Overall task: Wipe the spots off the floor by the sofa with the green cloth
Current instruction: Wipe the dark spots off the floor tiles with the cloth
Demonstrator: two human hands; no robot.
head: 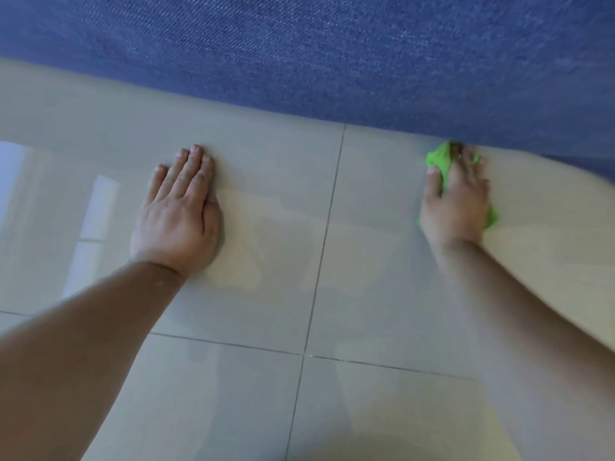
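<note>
My right hand point(456, 201) presses the bunched green cloth point(438, 158) flat onto the pale tiled floor point(372, 261), right against the lower edge of the blue sofa point(332, 54). Most of the cloth is hidden under the palm; green shows past the fingertips and at the heel of the hand. The hand is blurred. My left hand point(179, 214) lies flat on the floor to the left, palm down, fingers together, holding nothing. No spots can be made out on the tiles.
The sofa's blue fabric fills the whole top of the view and runs down to the right. Grey grout lines cross the glossy tiles. A bright window reflection point(96, 211) lies on the floor at the left.
</note>
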